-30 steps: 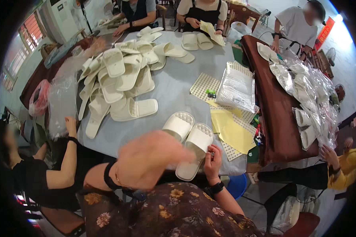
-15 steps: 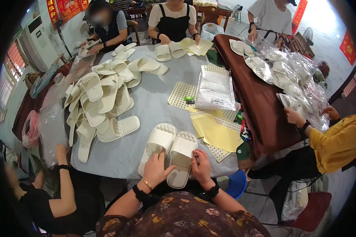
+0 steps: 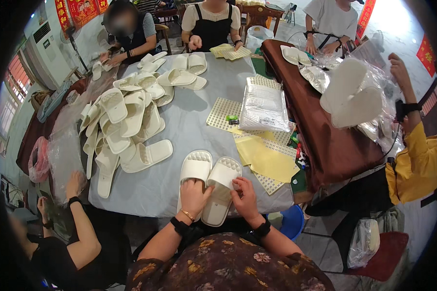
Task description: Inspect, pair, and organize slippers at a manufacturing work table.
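Note:
In front of me, at the table's near edge, a pair of cream slippers lies side by side: the left slipper (image 3: 196, 168) and the right slipper (image 3: 222, 186), toes pointing away. My left hand (image 3: 193, 198) has its fingers tucked into the left slipper's opening below the strap, fingertips hidden, thumb toward the right slipper. Curled at the outer side of the right slipper is my right hand (image 3: 244, 198), its fingers and thumb against the strap edge and sole.
A heap of cream slippers (image 3: 131, 109) covers the table's left. To the right lie a silver padded bag (image 3: 263, 106), sticker sheets (image 3: 224, 112) and yellow paper (image 3: 267, 157). Beyond, a brown-covered table (image 3: 320, 150) holds bagged slippers. Several co-workers surround the tables; a blue bucket (image 3: 292, 224) stands below.
The pair in front of me has shifted slightly right, and the right slipper now slants. My left hand's fingers went deeper under the strap. At right, the yellow-sleeved person has raised a pair of slippers.

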### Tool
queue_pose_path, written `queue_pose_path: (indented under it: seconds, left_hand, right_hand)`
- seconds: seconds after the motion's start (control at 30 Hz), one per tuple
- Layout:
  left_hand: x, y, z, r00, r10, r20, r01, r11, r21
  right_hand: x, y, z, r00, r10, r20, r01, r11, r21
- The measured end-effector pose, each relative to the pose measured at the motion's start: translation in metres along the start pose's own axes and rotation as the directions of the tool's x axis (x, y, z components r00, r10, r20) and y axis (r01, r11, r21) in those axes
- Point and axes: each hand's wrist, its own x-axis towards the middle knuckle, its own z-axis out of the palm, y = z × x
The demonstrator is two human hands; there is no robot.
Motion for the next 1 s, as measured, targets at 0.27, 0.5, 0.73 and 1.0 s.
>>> queue_pose_path:
  seconds: [0.27, 0.5, 0.73, 1.0]
  left_hand:
    - [0.007, 0.006, -0.004, 0.961, -0.214, 0.176, 0.236, 0.965, -0.113]
    - [0.028, -0.008, -0.038, 0.892, -0.448, 0.057, 0.291, 0.474, -0.831]
    - [-0.018, -0.044, -0.08, 0.826, -0.208, 0.523, 0.112, -0.85, -0.515]
    - [-0.041, -0.035, -0.09, 0.846, -0.15, 0.511, 0.11, -0.889, -0.444]
  right_hand:
    - [0.001, -0.001, -0.008, 1.0, 0.0, -0.028, 0.004, 0.989, 0.151]
    - [0.007, -0.008, -0.02, 0.997, 0.021, -0.081, -0.005, 0.981, 0.195]
    - [0.012, -0.051, -0.014, 0.997, -0.08, 0.002, 0.079, 0.984, 0.161]
    - [0.017, -0.079, -0.008, 0.989, -0.125, 0.081, 0.113, 0.984, 0.136]
